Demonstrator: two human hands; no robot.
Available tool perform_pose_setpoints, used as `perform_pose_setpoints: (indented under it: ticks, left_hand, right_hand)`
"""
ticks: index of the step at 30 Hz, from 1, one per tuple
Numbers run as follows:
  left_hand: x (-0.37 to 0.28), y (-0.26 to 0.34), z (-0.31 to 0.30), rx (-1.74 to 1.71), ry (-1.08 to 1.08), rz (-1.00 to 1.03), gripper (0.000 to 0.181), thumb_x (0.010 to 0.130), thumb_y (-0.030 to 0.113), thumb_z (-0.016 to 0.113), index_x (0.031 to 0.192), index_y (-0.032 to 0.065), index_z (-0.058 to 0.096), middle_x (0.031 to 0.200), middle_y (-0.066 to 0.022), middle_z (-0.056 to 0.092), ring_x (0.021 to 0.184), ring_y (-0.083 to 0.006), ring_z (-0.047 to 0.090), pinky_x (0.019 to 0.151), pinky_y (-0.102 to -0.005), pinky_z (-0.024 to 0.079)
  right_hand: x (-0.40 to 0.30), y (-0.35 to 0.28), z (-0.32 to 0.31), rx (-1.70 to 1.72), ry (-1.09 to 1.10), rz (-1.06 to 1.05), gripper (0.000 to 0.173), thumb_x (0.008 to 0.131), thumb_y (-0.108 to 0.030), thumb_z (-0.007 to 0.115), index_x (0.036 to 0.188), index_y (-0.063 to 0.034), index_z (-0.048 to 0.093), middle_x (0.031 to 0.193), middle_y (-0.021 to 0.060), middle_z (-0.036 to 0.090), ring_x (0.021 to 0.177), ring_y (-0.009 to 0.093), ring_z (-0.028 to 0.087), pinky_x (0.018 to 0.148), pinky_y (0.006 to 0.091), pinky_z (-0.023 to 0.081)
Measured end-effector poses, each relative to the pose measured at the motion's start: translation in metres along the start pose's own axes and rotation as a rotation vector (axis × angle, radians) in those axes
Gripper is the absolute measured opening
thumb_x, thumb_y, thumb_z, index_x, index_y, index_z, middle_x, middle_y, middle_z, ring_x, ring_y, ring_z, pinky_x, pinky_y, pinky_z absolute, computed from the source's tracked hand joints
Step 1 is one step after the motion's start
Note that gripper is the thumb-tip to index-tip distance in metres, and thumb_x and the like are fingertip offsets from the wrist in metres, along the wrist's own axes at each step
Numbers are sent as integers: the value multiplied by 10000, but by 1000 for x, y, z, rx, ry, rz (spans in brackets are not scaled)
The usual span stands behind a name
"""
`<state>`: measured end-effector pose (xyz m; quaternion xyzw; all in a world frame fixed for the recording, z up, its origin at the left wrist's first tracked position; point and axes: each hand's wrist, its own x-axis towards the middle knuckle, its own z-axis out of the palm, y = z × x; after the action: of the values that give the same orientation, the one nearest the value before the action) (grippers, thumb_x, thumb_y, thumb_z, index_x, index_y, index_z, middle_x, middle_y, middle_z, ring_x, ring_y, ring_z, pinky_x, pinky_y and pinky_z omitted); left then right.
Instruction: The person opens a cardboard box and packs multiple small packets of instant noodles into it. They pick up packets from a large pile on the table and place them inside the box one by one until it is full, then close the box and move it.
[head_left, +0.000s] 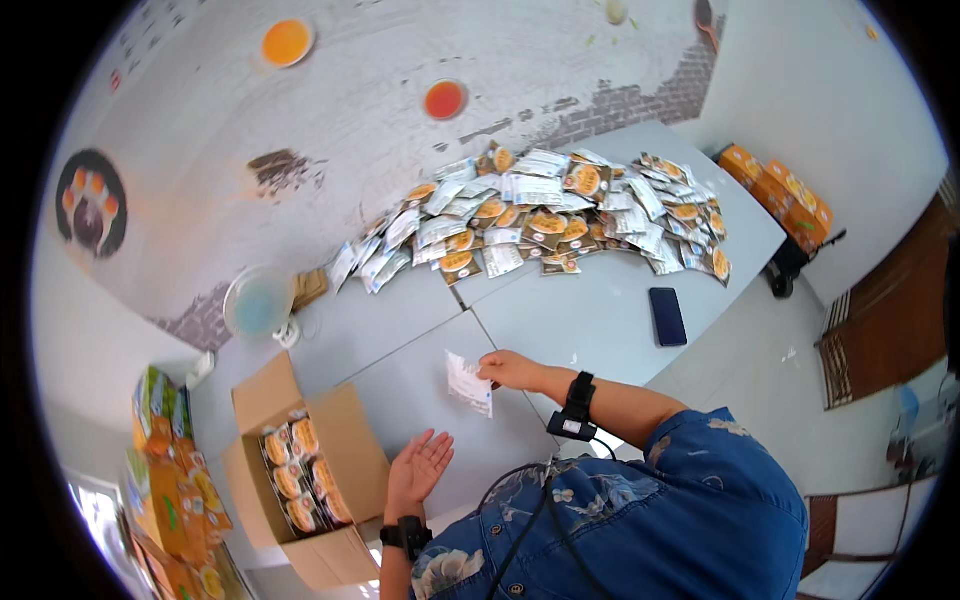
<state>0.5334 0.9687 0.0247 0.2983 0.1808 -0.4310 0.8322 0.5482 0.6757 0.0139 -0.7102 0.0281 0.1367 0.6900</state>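
Observation:
Between the fingers of my right hand (512, 371) is a flat food packet (469, 386), its pale printed back facing up, held above the grey table (405, 356). My left hand (421, 466) is palm up with nothing in it, fingers apart, beside a flap of an open cardboard box (349, 442). Inside that box stand several packets (304, 480) with orange pictures on their fronts. A long heap of similar packets (551, 217) lies along the far side of the table, some front up and some back up.
A dark smartphone (667, 316) lies near the table's right edge. At the left back are a round translucent tub (259, 304) and a small brown packet (309, 289). Orange cartons (780, 191) sit on a trolley at right; more cartons (176, 480) are stacked at left.

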Motion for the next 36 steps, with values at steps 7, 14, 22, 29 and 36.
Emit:
perform_pose_setpoints:
  ticks: [7, 14, 22, 29, 36]
  left_hand:
    - [-19, 3, 16, -127, -259, 114, 428, 904, 307, 422, 1228, 34, 365, 1248, -141, 417, 1167, -281, 405, 991, -441, 313]
    - [-32, 7, -14, -124, -209, 276, 363, 887, 211, 466, 1206, 44, 420, 1164, -112, 512, 1096, -253, 483, 924, -411, 396]
    - [-53, 14, -10, -153, -151, 343, 368, 837, 80, 534, 1184, 24, 425, 1127, -122, 528, 1033, -258, 534, 874, -401, 459]
    - [-56, 14, -19, -45, -150, 352, 400, 796, 49, 586, 1166, 30, 436, 1101, -105, 543, 1003, -236, 553, 861, -383, 469]
    - [-67, 19, -27, 94, -199, 335, 396, 774, 3, 590, 1146, 22, 456, 1092, -107, 558, 997, -222, 562, 859, -355, 471]
  right_hand:
    - [-18, -70, 102, -696, -345, -482, 146, 751, -180, 539, 669, -64, 509, 718, 93, 554, 627, 278, 506, 554, 364, 405]
    - [-30, -78, 149, -617, -372, -725, 125, 759, -176, 614, 745, -70, 550, 1021, 99, 554, 897, 268, 524, 724, 357, 437]
    - [-32, -92, 160, -679, -51, -312, 286, 793, -223, 619, 979, -20, 538, 887, 98, 582, 777, 197, 553, 649, 295, 458]
    - [-23, -74, 173, -445, -120, -113, 251, 828, -241, 593, 906, -7, 544, 708, 58, 565, 607, 112, 518, 568, 249, 434]
    - [-6, -76, 178, -285, -63, -238, 214, 846, -220, 570, 825, -8, 550, 669, 14, 546, 608, 75, 481, 561, 231, 409]
